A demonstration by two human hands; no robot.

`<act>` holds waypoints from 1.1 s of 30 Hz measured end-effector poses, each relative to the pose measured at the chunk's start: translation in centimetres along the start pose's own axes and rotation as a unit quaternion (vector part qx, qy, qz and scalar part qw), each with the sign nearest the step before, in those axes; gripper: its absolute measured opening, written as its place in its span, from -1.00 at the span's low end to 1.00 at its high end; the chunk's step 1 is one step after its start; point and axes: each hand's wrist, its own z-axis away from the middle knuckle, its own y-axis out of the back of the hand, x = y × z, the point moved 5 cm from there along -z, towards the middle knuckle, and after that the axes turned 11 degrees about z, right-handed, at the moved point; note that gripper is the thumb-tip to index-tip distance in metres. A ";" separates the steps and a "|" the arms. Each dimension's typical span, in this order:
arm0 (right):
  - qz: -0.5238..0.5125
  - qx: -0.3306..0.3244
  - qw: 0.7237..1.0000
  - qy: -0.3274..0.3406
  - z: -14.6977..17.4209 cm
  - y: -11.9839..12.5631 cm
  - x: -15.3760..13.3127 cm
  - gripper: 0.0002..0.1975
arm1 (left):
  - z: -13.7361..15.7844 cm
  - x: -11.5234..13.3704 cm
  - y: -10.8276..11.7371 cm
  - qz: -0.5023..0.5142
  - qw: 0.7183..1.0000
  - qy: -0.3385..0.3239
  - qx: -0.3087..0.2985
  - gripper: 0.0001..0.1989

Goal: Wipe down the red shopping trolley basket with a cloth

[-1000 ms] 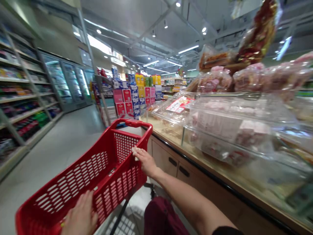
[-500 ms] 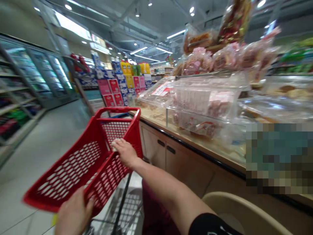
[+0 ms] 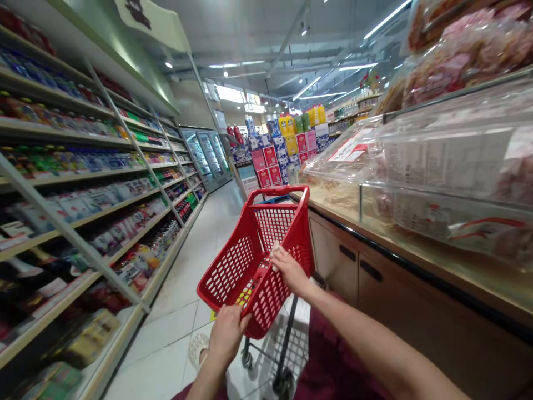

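Note:
A red plastic shopping cart [image 3: 275, 300] with perforated basket walls stands in front of me, and its basket looks bare inside. My left hand [image 3: 227, 333] is closed over the basket's near left rim, thumb toward the inside. On the right-hand rim lies my right hand [image 3: 290, 271], its fingers bent around a small white wad, a tissue or cloth [image 3: 275, 253], pressed against the edge. Most of the wad is hidden by the fingers.
Shelves of bottled drinks [image 3: 137, 161] line the left. A wooden counter [image 3: 333, 216] with clear-lidded boxes [image 3: 441, 166] of packaged food runs close along the right. Stacked cartons [image 3: 270, 166] stand ahead, with glass-door fridges [image 3: 206, 158] farther back. A light shoe [image 3: 199, 350] shows below.
My view has turned left, bringing in the drink shelves. The cart appears farther right and more upright. Both hands remain on its rim, the right still with the white wad.

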 end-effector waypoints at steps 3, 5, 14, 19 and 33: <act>-0.034 -0.016 0.995 0.089 3.0 -1.6 -3.8 -0.65 | 0.0 0.0 0.1 -0.014 1.000 0.005 0.004 -0.73; -0.052 -0.023 0.989 0.137 3.9 -1.7 -5.1 -0.66 | 0.2 0.3 0.0 -0.026 1.000 0.007 0.015 -0.75; -0.032 0.013 0.999 0.003 1.1 -0.7 -1.0 -0.61 | 0.7 5.0 -0.8 -0.041 0.997 0.005 0.063 -0.75; -0.075 -0.034 0.992 0.098 3.7 -1.0 -3.7 -0.65 | 0.0 6.1 -1.0 -0.031 0.997 0.051 0.057 -0.73; -0.082 -0.129 0.982 0.109 3.1 0.1 -5.8 -0.61 | 1.4 -3.0 -0.5 0.126 0.982 0.094 0.102 -0.69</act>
